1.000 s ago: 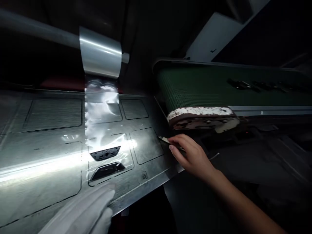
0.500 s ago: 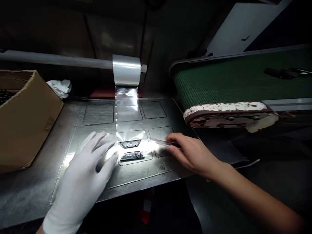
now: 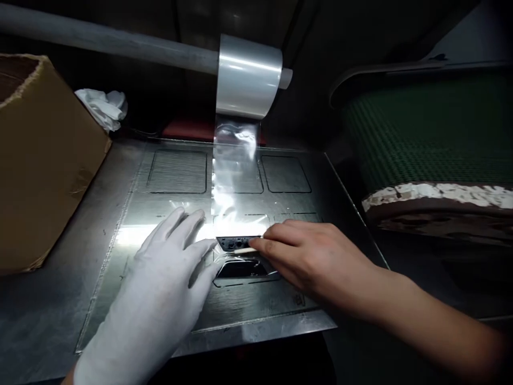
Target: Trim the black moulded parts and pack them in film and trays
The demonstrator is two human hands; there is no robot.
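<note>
My left hand (image 3: 168, 272), in a white glove, rests on the metal plate (image 3: 236, 310) with its fingers stretched out and apart. Its index finger and thumb touch the left edge of the clear plastic film (image 3: 232, 187). Two dark trapezoid parts lie at the lower end of that film: an upper part (image 3: 230, 243) with small details and a glossy black lower part (image 3: 242, 269). Bare, my right hand (image 3: 312, 256) closes on a slim, pale knife-like tool (image 3: 243, 250). The tool's tip lies between the two parts, against the film; its other end is hidden in my fingers.
A film roll (image 3: 250, 75) hangs on a horizontal bar (image 3: 160, 51) behind the plate. At left stands a cardboard box (image 3: 52, 160), beside a crumpled white cloth (image 3: 106, 107). A green conveyor belt (image 3: 433, 133) with a worn end is at right.
My right hand and its tool have moved left, to between the two parts. The left hand stays at the film's left edge. The view has come closer.
</note>
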